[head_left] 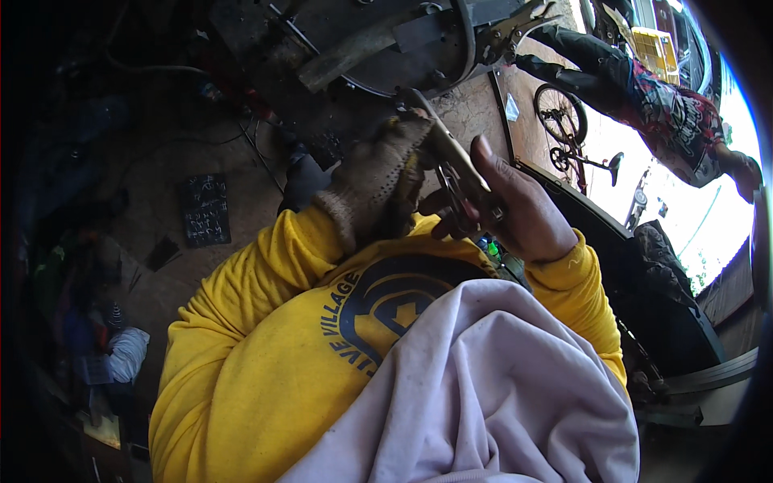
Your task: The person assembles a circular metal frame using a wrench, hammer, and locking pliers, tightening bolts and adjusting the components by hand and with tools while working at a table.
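Note:
In front of my chest I hold a metal hand tool that looks like locking pliers (453, 151), with a long pale edge and a lever part below it. My left hand (377, 179) wears a dirty knitted work glove. Its fingers are closed around the upper end of the tool. My right hand (523, 205) is bare, its thumb along one side of the tool and its fingers curled round the lower end by the lever. The gloved fingers hide part of the jaw end, so what sits in the jaws, if anything, cannot be made out.
Ahead is a dark worktable (266, 40) with a metal bar (342, 64) and a curved metal rim (469, 48). Another person (660, 113) stands at the far right near a bicycle (564, 129). A dark plate with markings (205, 211) lies on the floor at left.

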`<state>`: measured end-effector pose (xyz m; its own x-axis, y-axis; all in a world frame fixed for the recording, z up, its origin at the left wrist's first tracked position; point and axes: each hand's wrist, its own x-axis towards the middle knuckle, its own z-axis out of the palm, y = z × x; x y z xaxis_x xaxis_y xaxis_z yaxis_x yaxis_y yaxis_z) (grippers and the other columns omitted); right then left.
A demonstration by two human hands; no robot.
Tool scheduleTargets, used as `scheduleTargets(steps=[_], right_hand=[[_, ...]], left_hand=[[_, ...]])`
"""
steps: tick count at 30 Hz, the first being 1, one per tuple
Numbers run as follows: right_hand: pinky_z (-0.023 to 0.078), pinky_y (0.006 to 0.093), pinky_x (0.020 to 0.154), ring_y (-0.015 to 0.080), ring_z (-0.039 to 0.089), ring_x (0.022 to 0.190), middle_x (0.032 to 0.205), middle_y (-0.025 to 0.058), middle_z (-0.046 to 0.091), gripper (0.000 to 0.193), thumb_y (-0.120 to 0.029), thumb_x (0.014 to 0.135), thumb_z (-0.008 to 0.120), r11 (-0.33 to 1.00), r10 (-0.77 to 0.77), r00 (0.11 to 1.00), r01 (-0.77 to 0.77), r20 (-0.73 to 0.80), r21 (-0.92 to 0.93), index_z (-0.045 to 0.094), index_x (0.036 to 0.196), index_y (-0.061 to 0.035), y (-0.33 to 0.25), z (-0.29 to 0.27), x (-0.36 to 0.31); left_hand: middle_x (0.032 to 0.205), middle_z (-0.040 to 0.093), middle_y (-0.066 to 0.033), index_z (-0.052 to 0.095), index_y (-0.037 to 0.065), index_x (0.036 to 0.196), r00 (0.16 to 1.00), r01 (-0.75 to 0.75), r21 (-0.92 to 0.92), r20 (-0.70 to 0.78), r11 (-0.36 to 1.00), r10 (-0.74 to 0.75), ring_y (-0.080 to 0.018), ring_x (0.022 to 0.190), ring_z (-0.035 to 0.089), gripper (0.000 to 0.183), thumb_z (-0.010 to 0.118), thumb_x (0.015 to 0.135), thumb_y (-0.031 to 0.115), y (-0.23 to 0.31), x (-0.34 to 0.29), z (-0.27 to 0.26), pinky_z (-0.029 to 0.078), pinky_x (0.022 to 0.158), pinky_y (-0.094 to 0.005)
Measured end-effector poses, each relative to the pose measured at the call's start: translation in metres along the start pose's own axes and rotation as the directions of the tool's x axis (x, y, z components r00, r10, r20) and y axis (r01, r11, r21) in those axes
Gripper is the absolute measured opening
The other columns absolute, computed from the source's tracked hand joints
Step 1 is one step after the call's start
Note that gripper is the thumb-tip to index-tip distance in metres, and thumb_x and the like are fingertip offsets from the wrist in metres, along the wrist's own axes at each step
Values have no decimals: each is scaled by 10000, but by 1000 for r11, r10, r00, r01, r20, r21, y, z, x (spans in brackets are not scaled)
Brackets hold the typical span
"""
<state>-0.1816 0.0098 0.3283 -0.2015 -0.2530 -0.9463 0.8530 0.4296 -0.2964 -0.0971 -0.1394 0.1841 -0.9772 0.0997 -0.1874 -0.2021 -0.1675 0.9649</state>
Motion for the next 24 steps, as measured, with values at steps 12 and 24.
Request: scheduleTargets(steps=[12,24], right_hand=[[460,266,738,135,621,833,1021,58,657,534,-477,956,586,795,-596,718,590,-360,-140,580,1252,-33,3,-108,43],[425,240,588,111,581,734,863,25,627,293,-260,938,670,592,-804,594,804,-25,53,619,1039,10,-125,-230,176]], left_hand=[[789,620,-52,616,89,1061,800,415,-863,196,286,-567,-108,552,551,322,553,960,389,21,-6,6,472,515,-234],[889,664,-75,599,17,1168,814,359,-547,-213,756,-540,-126,684,630,411,642,896,322,9,-62,34,519,591,-249]])
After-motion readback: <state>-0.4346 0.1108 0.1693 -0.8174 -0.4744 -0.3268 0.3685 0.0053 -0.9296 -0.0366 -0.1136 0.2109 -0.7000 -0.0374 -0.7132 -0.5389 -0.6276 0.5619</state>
